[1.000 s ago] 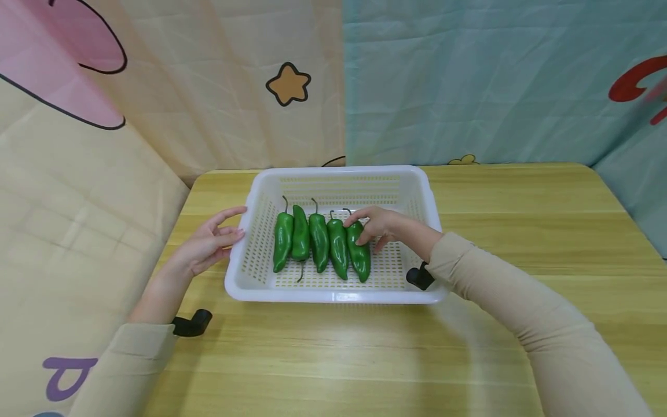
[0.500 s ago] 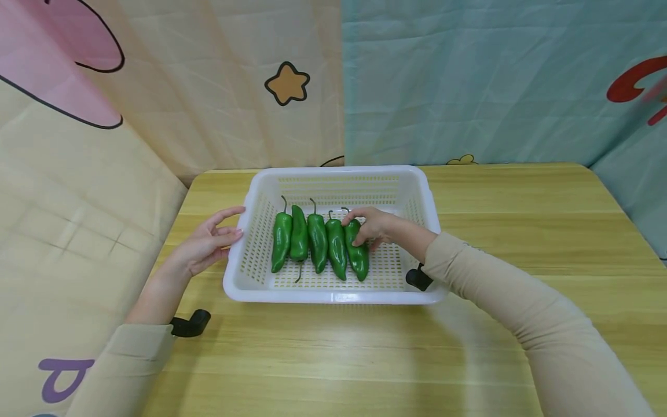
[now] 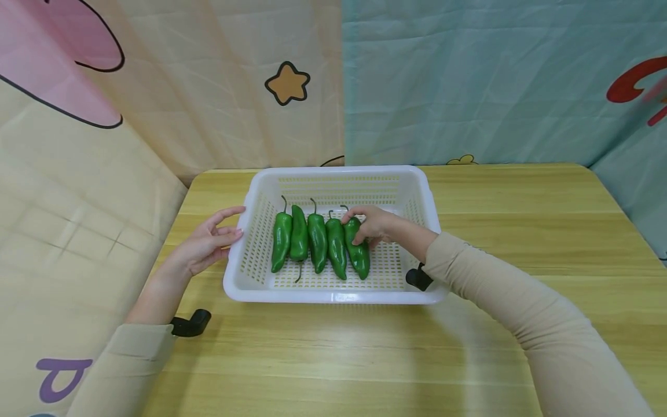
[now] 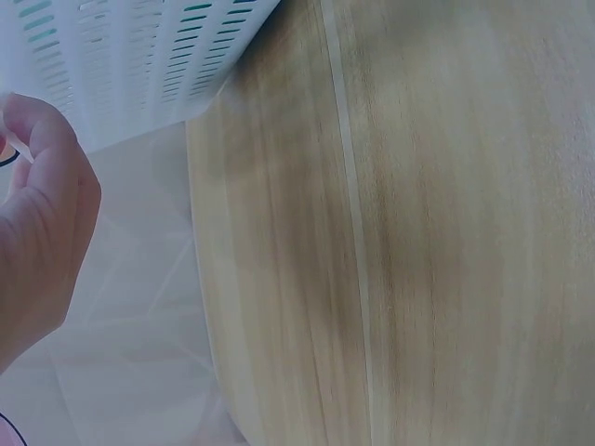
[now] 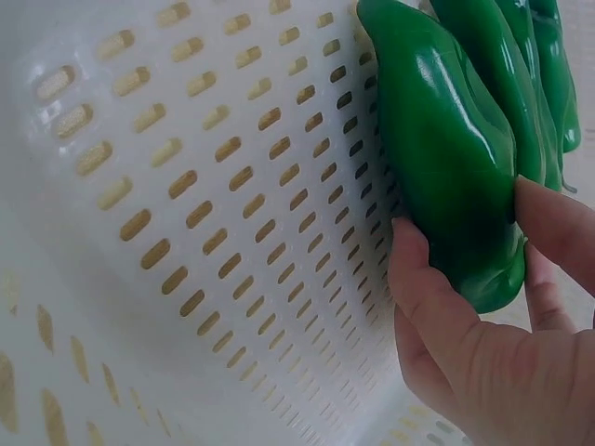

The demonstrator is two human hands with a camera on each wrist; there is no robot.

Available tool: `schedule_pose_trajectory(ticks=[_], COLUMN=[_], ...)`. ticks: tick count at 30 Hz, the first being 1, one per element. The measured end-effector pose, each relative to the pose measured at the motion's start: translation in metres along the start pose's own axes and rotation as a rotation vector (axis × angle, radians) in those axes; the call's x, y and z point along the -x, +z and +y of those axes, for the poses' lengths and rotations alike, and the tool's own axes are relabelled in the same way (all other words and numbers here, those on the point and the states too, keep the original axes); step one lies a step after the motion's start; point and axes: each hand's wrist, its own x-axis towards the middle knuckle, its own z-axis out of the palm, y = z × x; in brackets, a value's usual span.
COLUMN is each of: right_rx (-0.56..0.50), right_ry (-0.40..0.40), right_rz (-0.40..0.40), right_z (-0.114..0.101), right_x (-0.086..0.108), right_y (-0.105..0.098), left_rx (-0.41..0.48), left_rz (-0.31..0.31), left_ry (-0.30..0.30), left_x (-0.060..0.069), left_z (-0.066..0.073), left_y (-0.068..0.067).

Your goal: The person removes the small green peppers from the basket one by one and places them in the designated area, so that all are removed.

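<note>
Right hand [image 3: 374, 225] pinches rightmost green pepper [image 3: 359, 259], thumb opposing fingers; left hand [image 3: 203, 246], fingers loosely parted, touches white basket [image 3: 333, 297]

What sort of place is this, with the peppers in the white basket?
Probably a small indoor corner set up for tabletop work: cartoon-printed fabric hangs around a wood-grain table, and on it sits a white basket holding green peppers.

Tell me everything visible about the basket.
The basket is white and looks like plastic: a rectangle with rounded corners, a smooth rim, and walls and floor pierced by rows of slots. It stands upright on the wood-grain table, a long side nearest the head camera. Five green peppers are in a row inside it; the left hand touches its left rim.
</note>
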Motion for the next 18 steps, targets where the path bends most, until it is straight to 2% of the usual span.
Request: schedule_pose_trajectory(ticks=[18], right_rx=[-0.091], right_ry=[-0.026], right_rz=[-0.06], right_z=[-0.0065], right_x=[0.0026], right_y=[-0.0093], left_rx=[0.031], left_rz=[-0.001], left_ry=[-0.018], left_x=[0.0003], left_z=[0.0014], left_y=[0.0005])
